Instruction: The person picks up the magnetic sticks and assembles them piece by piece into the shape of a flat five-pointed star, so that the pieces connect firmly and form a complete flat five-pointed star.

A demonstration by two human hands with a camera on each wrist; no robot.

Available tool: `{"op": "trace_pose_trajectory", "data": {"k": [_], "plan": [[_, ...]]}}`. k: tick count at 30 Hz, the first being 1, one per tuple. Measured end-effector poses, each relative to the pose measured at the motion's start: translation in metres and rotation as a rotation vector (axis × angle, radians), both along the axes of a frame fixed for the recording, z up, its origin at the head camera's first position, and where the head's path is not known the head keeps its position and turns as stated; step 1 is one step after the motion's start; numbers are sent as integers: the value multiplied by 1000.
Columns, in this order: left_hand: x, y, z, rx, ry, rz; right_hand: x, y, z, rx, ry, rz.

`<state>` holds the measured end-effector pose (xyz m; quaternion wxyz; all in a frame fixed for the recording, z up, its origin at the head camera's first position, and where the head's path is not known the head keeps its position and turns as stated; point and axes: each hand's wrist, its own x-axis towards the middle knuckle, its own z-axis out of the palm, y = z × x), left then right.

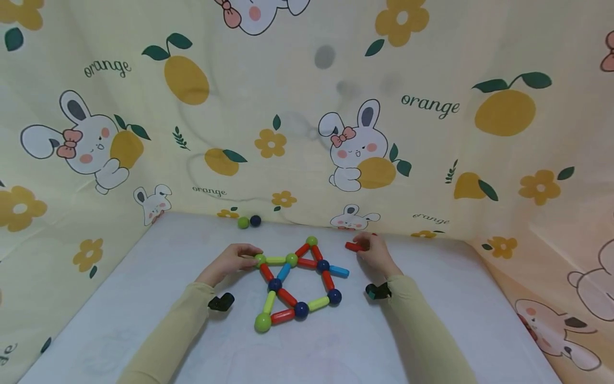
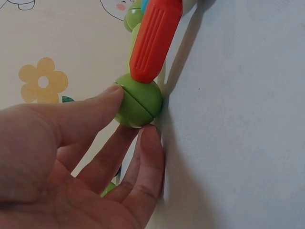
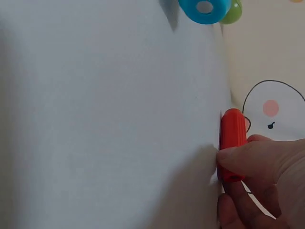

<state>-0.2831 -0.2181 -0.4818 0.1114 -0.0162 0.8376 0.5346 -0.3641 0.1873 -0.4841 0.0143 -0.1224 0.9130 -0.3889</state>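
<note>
My left hand point(image 1: 233, 261) pinches a green ball point(image 2: 138, 101) between thumb and fingers. That ball is the left corner of a flat frame of magnetic rods and balls on the table; a red rod point(image 2: 156, 40) and a yellow-green rod point(image 1: 275, 261) run from it. Off the frame's far right side, my right hand point(image 1: 376, 256) grips a loose red rod point(image 3: 233, 138), thumb across it. A blue rod point(image 1: 339, 271) sticks out from a dark blue ball point(image 1: 323, 265) toward that hand, its outer end free. A small red bit point(image 1: 374, 234) shows behind the right hand, mostly hidden.
Toward the back edge of the white table point(image 1: 192, 330) lie a loose green ball point(image 1: 243, 222) and a dark blue ball point(image 1: 256, 220), side by side. A printed cloth with rabbits and oranges point(image 1: 297, 106) hangs behind and around the table.
</note>
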Motion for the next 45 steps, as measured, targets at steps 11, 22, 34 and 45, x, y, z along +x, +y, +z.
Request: {"op": "trace_pose_trajectory", "data": {"k": [11, 22, 34, 45], "plan": [[-1, 1, -2, -4, 4, -2, 31, 26, 16, -57, -15, 41], [3, -1, 2, -2, 12, -15, 76, 31, 17, -208, -273, 227], [3, 1, 3, -3, 15, -15, 93, 20, 4, -250, -351, 317], [4, 1, 4, -6, 15, -18, 102, 10, 13, -255, -341, 240]]}}
